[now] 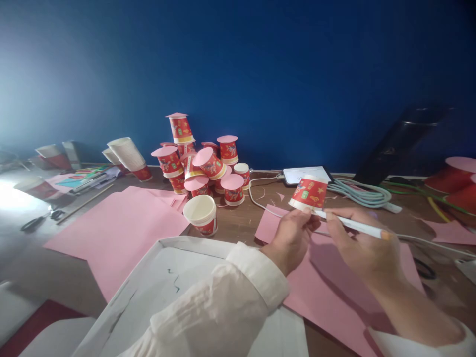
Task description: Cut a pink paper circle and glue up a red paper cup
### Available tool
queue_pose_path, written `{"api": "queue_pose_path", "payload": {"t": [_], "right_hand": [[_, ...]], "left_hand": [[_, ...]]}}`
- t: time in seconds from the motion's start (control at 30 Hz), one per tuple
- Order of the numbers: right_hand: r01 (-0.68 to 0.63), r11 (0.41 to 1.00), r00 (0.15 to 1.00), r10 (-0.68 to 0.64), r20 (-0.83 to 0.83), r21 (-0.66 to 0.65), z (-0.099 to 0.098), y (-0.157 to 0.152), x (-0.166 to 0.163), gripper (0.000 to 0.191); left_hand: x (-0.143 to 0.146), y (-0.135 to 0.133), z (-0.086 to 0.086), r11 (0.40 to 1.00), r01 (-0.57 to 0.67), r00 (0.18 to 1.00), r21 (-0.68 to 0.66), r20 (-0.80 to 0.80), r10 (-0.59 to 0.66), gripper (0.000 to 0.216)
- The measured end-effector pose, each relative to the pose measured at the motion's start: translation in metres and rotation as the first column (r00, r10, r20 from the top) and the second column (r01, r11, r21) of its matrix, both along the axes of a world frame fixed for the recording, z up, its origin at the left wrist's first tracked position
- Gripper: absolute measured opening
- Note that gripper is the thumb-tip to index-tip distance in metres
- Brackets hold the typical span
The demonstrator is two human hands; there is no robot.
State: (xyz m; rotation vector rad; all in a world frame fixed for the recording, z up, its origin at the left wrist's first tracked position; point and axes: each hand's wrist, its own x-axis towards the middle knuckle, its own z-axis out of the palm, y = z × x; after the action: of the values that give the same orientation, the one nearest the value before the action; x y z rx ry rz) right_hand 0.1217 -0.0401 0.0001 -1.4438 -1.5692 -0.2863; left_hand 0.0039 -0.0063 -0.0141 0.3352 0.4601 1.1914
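Observation:
An upside-down red paper cup (311,192) is held up by its rim in my left hand (292,239), whose fingers are closed on it. My right hand (366,253) grips a white pen (355,225) with an orange end. The pen's front end lies at the cup's rim; whether it touches the cup I cannot tell. Below both hands lies pink paper (327,287). An upright paper cup (201,214) stands to the left of my left hand. Behind it are several upside-down red cups (168,161) topped with pink paper discs, some stacked.
A lit phone (307,174) leans by the blue wall, beside a coiled cable (362,192) and a black cylinder (397,144). Leftward are a pink sheet (122,228), scissors (40,219), nested cups (128,154) and a white tray-like box lid (148,282).

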Motion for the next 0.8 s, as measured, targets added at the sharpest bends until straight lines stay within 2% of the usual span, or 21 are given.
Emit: {"api": "queue_pose_path", "payload": {"t": [0.37,0.53,0.67,0.73,0.8], "right_hand": [[-0.023,0.999,0.999,0.022,-0.032,-0.044,0.001,0.0,0.0,0.022],[-0.036,0.999,0.996,0.034,-0.082,-0.022,0.002,-0.001,-0.003,0.023],[0.02,0.999,0.964,-0.011,-0.266,0.031,0.002,-0.002,-0.003,0.032],[0.049,0.999,0.908,-0.041,-0.417,0.007,-0.001,0.002,0.001,0.039],[0.006,1.0,0.84,0.001,-0.543,0.01,-0.008,0.011,0.008,0.043]], "left_hand": [[-0.001,0.003,-0.006,0.999,0.011,0.999,0.037,-0.034,-0.009,0.022],[0.0,0.003,-0.006,0.999,0.01,0.999,0.044,-0.032,-0.009,0.022],[0.0,0.001,-0.002,1.0,0.026,0.998,0.007,-0.053,-0.026,0.022],[-0.001,0.0,0.0,0.999,0.029,0.997,-0.022,-0.073,-0.03,0.023],[-0.001,-0.001,0.002,0.998,0.054,0.993,-0.028,-0.102,-0.056,0.024]]}}
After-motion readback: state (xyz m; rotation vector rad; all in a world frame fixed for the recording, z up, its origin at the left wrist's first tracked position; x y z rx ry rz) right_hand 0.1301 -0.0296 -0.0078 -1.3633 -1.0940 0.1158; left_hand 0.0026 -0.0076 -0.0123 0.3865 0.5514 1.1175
